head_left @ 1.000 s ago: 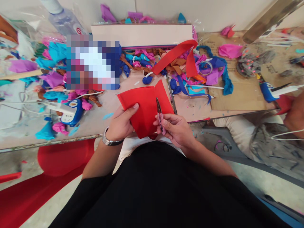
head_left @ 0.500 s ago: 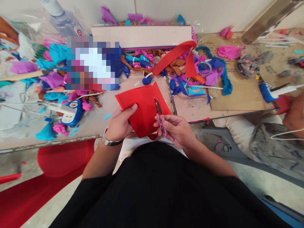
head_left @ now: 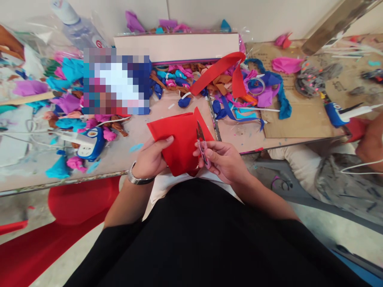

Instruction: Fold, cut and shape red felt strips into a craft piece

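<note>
My left hand (head_left: 152, 156) pinches the left side of a folded sheet of red fabric or crepe paper (head_left: 181, 145), thumb on top. In my right hand (head_left: 226, 159) is a pair of scissors (head_left: 204, 149) with pink handles, its fingers closed round them. The blades point away from me and lie over the right part of the red sheet, close to a cut or fold there. Whether the blades grip the material I cannot tell. The sheet is held above the table's front edge and my lap.
Crumpled pink, blue, purple and brown pieces cover the table's back, with a red strip (head_left: 217, 73) on top. A blue-white power strip (head_left: 91, 144) lies left; another (head_left: 336, 114) is at right by a cardboard sheet (head_left: 290, 123). A red chair (head_left: 85, 203) stands left; another person's arm (head_left: 371, 139) is far right.
The scissors' blades look closer together than before. The red sheet has shifted slightly, and both hands stay in nearly the same place.
</note>
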`<state>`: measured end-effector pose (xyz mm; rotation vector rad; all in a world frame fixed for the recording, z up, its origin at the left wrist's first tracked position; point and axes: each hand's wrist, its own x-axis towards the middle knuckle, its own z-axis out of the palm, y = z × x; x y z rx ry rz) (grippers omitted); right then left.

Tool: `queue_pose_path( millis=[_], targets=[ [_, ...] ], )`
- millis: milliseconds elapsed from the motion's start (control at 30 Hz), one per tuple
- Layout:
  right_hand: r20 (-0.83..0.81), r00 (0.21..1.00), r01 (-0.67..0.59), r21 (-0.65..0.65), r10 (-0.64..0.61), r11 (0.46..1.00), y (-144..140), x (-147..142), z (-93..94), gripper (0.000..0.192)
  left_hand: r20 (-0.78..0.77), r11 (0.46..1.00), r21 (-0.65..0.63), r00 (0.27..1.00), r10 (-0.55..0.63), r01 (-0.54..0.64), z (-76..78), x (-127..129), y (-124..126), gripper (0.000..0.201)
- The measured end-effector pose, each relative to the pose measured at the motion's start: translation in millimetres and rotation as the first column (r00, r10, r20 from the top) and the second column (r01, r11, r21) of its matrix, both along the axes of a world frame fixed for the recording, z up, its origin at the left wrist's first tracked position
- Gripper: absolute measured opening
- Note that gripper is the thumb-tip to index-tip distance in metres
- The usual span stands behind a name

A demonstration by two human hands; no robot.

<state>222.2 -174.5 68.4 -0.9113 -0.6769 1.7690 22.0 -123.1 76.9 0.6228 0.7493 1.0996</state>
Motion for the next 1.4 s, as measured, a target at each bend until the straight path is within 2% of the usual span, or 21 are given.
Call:
queue_pose_path(
  millis=[233,633,1100,1400],
  targets=[
    [0.03,1.0,-0.009,0.0,0.009,1.0,2.2,-0.2,2.3,0.041,0.013,0.998,-0.025,0.998,-0.06,0.06,-4.8,-2.5,0.3,0.034],
    [0.042,0.999,0.003,-0.024,-0.002,1.0,2.9,0.4,3.0,0.038,-0.027,0.999,-0.043,1.0,-0.002,0.0,-6.3,-2.4,0.4,0.038],
    [0.051,0.999,0.015,-0.034,-0.014,0.999,2.6,-1.8,0.4,0.041,0.0,0.998,-0.044,0.999,-0.045,0.045,-6.2,-1.4,-0.6,0.036],
    [0.025,0.999,0.023,-0.028,-0.022,0.999,1.1,-2.8,1.8,0.041,-0.022,1.0,-0.012,1.0,0.002,-0.003,-5.8,0.6,-2.6,0.033]
  ],
)
